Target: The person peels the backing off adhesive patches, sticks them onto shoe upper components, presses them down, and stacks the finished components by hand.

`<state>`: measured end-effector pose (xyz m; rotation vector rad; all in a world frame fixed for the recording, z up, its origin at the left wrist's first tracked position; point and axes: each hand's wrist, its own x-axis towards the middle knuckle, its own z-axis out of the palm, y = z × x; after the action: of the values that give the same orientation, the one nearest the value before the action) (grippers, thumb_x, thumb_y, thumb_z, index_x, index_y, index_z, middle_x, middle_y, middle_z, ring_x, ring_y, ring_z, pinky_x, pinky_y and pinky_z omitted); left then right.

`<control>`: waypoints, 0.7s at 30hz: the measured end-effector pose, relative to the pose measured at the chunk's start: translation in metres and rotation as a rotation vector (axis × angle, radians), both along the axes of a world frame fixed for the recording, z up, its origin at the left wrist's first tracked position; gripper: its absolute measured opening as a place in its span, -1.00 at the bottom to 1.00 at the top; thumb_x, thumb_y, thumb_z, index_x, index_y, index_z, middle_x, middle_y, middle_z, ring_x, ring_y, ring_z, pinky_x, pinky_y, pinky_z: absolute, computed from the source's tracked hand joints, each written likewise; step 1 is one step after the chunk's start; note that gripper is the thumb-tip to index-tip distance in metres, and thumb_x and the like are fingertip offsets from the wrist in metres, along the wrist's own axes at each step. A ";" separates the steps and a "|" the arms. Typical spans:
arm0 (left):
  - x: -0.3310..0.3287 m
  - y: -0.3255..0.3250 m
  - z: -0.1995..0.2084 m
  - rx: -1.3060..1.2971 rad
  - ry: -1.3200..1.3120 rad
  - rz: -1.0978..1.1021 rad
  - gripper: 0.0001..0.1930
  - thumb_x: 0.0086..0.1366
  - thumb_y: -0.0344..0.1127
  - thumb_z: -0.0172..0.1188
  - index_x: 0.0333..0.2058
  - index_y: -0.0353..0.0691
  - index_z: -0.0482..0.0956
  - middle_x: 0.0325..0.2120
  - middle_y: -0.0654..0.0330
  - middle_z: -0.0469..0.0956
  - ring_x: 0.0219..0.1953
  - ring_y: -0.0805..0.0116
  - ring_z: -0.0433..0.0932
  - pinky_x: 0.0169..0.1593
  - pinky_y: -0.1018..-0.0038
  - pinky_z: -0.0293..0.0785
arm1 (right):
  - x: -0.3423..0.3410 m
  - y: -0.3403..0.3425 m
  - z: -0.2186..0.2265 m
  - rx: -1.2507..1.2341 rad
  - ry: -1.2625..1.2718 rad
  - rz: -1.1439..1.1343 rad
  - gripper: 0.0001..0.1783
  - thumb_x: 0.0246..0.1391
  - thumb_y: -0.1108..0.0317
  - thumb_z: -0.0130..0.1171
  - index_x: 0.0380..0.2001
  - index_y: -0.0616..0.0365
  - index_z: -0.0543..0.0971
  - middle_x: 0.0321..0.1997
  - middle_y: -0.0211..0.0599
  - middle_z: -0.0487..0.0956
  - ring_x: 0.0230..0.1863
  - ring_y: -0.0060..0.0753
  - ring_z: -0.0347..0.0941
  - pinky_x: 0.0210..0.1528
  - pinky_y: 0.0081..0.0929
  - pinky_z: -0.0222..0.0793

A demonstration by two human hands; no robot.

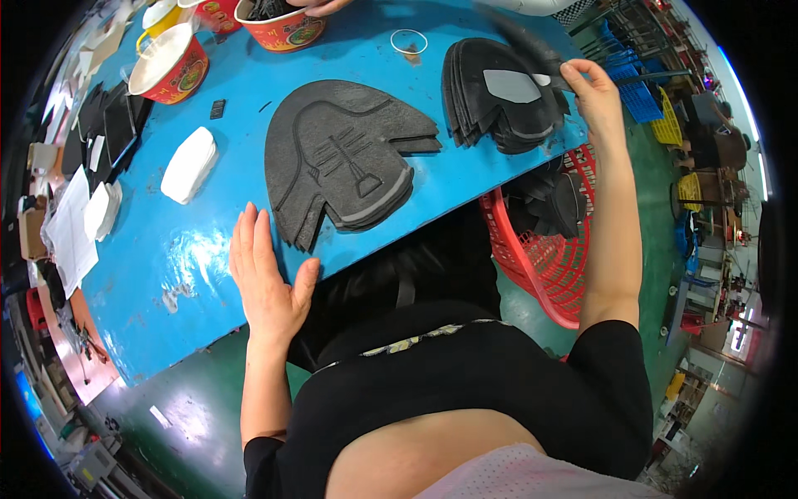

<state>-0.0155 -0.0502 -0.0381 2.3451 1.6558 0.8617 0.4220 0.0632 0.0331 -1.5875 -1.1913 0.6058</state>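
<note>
My left hand (270, 279) lies flat on the blue table (208, 274) near its front edge, fingers stretched out, holding nothing. Beside it is a stack of black shoe-upper-like pieces (332, 158) with notched edges and an embossed pattern. At the right, my right hand (597, 100) pinches the edge of a thin black piece (532, 46), smeared by motion and tilted up. Below that piece sits a second stack of black cut pieces (470, 91), with a grey patch (511, 86) on its top.
White pads (189, 166) lie left of the larger stack. Red paper tubs (170, 71) stand at the back left, and another person's hand (324, 7) reaches into one. Under the table's right edge, a red basket (532, 270) holds more black pieces.
</note>
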 end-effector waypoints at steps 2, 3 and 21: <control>0.003 0.000 0.002 0.002 0.011 0.000 -0.28 0.10 -0.02 0.17 0.12 -0.36 0.18 0.15 -0.10 0.16 0.18 -0.07 0.15 0.19 0.14 0.02 | 0.027 0.009 -0.024 -0.111 -0.133 -0.004 -0.75 -0.01 0.22 0.24 -0.31 0.13 0.55 -0.45 -0.50 0.53 -0.45 -0.71 0.36 -0.37 -0.68 0.25; 0.004 0.000 0.002 0.005 0.026 0.001 -0.29 0.09 -0.05 0.19 0.12 -0.35 0.19 0.15 -0.10 0.16 0.17 -0.06 0.15 0.18 0.14 0.03 | 0.032 0.011 -0.029 -0.183 -0.218 -0.018 -0.72 0.00 0.18 0.22 -0.31 0.15 0.54 -0.44 -0.47 0.53 -0.43 -0.69 0.36 -0.34 -0.66 0.27; 0.058 0.067 0.056 -0.022 -0.738 -0.584 -0.79 0.21 -0.25 0.10 -0.40 -0.29 0.40 -0.48 0.11 0.39 -0.37 0.14 0.41 -0.30 0.36 0.33 | -0.242 -0.032 0.006 0.006 0.704 0.788 -0.42 0.25 -0.10 -0.33 -0.15 0.23 0.42 -0.27 -0.41 0.37 -0.29 -0.61 0.27 -0.21 -0.72 0.19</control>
<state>0.0424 0.0166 0.0179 1.9379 0.6454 1.3131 0.1800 0.0315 0.0391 -0.7155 -1.2140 1.5102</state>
